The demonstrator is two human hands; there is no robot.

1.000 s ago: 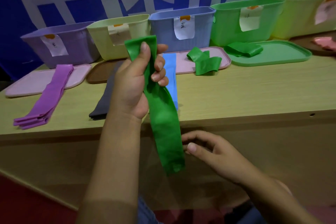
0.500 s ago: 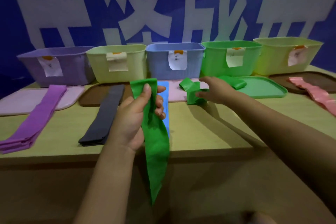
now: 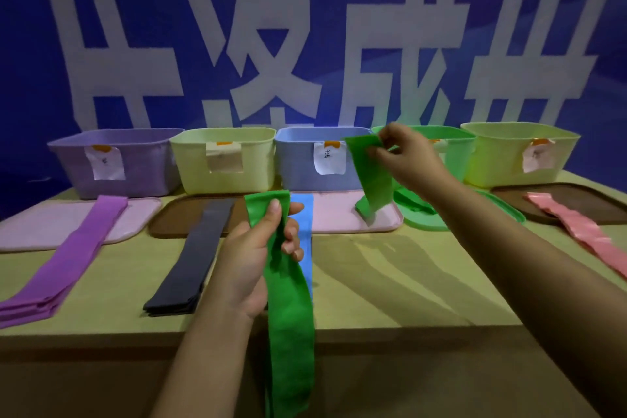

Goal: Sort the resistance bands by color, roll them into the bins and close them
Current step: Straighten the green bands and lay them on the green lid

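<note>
Five open-topped bins stand side by side along the back of the wooden table point(image 3: 390, 278), walling off the rear edge; the blue bin point(image 3: 305, 159) sits in the middle. Directly before it, a pink lid point(image 3: 339, 214) and a blue band point(image 3: 305, 231) take up the surface. Left of the blue bin, a dark grey band point(image 3: 190, 268) and a purple band point(image 3: 78, 254) lie lengthwise, with bare strips of table between them. Right of the blue bin, the raised right hand point(image 3: 407, 153) and its hanging green band point(image 3: 373, 176) block the green bin point(image 3: 454, 153). Farther right, bare tabletop reaches to a pink band point(image 3: 576, 231).
</note>
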